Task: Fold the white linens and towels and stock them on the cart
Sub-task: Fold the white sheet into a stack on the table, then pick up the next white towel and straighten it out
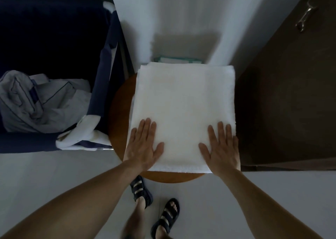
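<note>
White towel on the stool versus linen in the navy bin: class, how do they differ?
The towel is folded flat; the linen lies crumpled. The towel is plain white; the linen shows dark piped lines. The left hand and right hand press flat on the towel; no hand touches the linen. Both are pale fabric.

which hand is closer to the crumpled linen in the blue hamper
Left. The left hand lies flat on the near left corner of the folded towel, on the side of the crumpled linen; the right hand lies flat on the near right corner, farther away.
</note>
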Demonstrator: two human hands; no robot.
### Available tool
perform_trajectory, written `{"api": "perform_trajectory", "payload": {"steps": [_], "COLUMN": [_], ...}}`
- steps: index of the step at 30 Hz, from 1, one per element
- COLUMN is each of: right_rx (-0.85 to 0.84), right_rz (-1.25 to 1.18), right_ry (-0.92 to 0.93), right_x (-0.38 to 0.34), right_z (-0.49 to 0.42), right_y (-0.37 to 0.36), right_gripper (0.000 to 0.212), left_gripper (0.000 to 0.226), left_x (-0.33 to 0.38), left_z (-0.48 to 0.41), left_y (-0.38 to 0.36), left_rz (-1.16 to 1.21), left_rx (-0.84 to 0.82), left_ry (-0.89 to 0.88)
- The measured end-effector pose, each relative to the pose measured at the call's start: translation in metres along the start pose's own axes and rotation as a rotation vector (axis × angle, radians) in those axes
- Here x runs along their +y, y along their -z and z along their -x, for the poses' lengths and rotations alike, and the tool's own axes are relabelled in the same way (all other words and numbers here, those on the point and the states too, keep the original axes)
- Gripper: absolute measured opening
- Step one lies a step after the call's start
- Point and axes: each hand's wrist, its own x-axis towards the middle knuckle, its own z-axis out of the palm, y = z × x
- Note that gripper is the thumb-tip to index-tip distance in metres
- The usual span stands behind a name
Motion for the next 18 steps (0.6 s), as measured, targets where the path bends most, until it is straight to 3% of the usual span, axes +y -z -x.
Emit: {"api": "perform_trajectory", "payload": {"steps": [6,11,18], "right_rx": [-0.058,0.079,0.161], "right_rz": [0.084,-0.053,-0.132], "right_ry": [-0.009,0.167,0.435], "right_x": [-0.01,-0.08,-0.219], "right_z": [-0.002,-0.037,-0.102], "right_y": [0.029,0.097,0.176], "right_gripper": [0.083,0.079,0.079], "left_gripper": [0.078,0.077,0.072], "left_x": [-0.004,-0.031,-0.176], "left_z": [-0.002,-0.026,-0.061], "left_y": [0.028,0.098,0.188], "left_rz": [-0.004,-0.019,0.073], "left_rx": [-0.048,0.14,0.235], "left_ry": [-0.028,-0.023,0.23]}}
